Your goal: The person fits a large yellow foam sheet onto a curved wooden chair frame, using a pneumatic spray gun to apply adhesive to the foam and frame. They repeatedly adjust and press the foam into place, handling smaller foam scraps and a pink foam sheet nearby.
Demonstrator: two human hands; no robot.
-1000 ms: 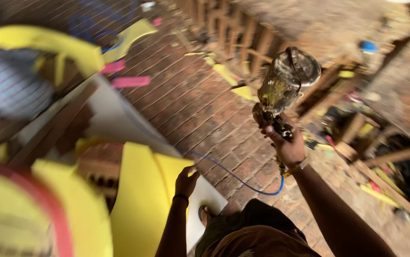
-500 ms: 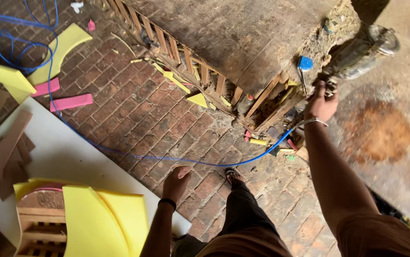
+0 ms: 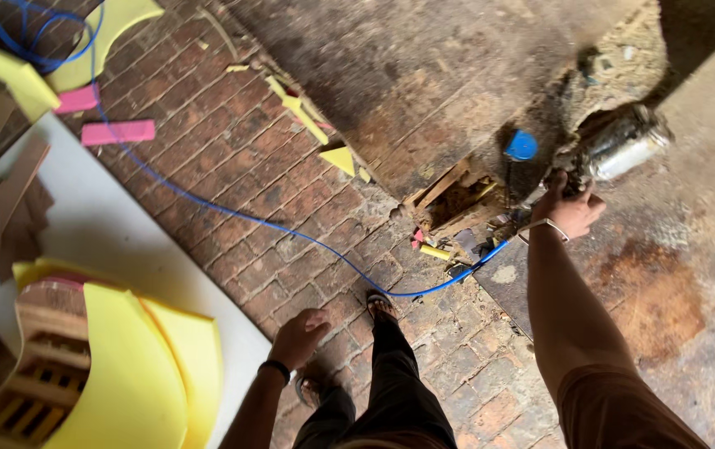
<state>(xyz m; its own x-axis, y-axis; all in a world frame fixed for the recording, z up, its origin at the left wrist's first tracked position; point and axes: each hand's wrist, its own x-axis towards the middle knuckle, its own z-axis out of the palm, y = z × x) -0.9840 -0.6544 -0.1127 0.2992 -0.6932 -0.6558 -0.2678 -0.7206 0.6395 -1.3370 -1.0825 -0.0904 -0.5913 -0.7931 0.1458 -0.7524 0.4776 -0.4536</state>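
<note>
Spray gun (image 3: 615, 154): metal cup type, held out at arm's length in the right hand (image 3: 572, 208), upper right of view, over the grey concrete floor (image 3: 706, 274). Fingers wrapped tight on the grip, cup tilted on its side pointing away right. Thin bracelet (image 3: 550, 226) on that wrist.

Near to far:
- Dark trousers (image 3: 390, 391) and a sandalled foot (image 3: 378, 306) at bottom centre, standing on the brick paving (image 3: 233, 191).
- Left hand (image 3: 299, 337) hangs low just beside the white board (image 3: 125, 241), fingers loosely curled, holding nothing. Can't tell if the fingertips touch the board edge. Dark band on the wrist.
- Yellow foam sheets (image 3: 133, 374), curved, sit on a wooden frame (image 3: 37, 366) at bottom left, on top of the board.
- Brown wooden pieces (image 3: 8, 224) lie on the left end of the board.
- Blue hose (image 3: 233, 214) runs from the gun's underside, dips past the foot, crosses the bricks diagonally and loops at the top left corner.
- Rust-coloured stain (image 3: 656, 291) on the concrete, just right of the forearm.
- Broken scrap wood and debris (image 3: 457, 199) at the corner where brick meets concrete, just left of the gun hand. Blue cap (image 3: 521, 145) lies right above it.
- Yellow foam offcuts (image 3: 324, 137) scattered along the brick edge; pink strips (image 3: 116, 131) further left near the hose.
- Far: more yellow foam pieces (image 3: 100, 37) at top left, partly under the hose loop.
</note>
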